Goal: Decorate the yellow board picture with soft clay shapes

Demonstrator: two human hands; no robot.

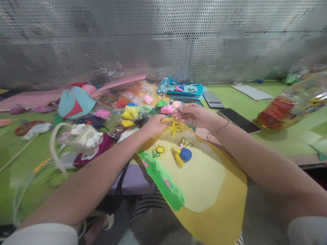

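A yellow paper picture (230, 204) slants over the table's front edge and my lap. On its pale inner sheet are a blue-and-yellow clay figure (186, 154), a drawn sun flower (160, 149), a yellow clay star shape (174, 128) and a green clay strip (163, 180) with pink dots. My left hand (158, 124) is closed on the picture's far edge, by a bit of yellow clay (167, 119). Just right of it, my right hand (192, 115) has its fingers curled together above the star. What lies between those fingertips is hidden.
Bagged coloured clay (130, 112) lies beyond my hands, with a blue clay picture (185, 87) behind. At right are a phone (238, 119) and a tilted bottle (278, 105). Red scissors (28, 128), cables and a white decorated case (83, 137) are at left. A perforated metal panel (163, 41) closes the back.
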